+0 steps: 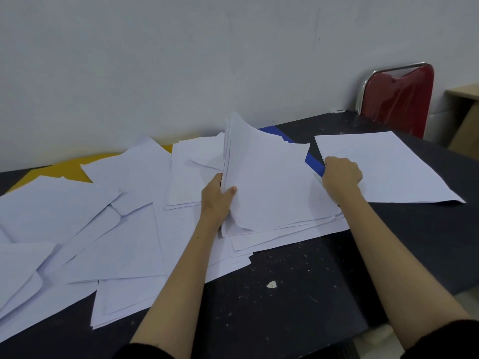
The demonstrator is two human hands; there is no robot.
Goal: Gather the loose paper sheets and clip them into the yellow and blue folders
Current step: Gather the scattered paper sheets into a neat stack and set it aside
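- Left hand (219, 195) grips a lifted sheaf of sheets (264, 182) above the tabletop (285, 294).
- Right hand (342, 174) — fingers curled, apparently pinching a single sheet (388, 167) beside the blue folder (313, 161).

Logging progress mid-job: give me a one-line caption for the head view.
Left hand grips a lifted paper stack while right hand pinches a sheet beside the blue folder.

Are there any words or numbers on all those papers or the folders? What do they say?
None can be read.
White paper sheets: they look blank from this view; no print shows.
Stack of white sheets gripped by the left hand: blank.
Single white sheet by the right hand: blank.
Yellow folder and blue folder: mostly covered, no label visible.
Red chair: no sign.
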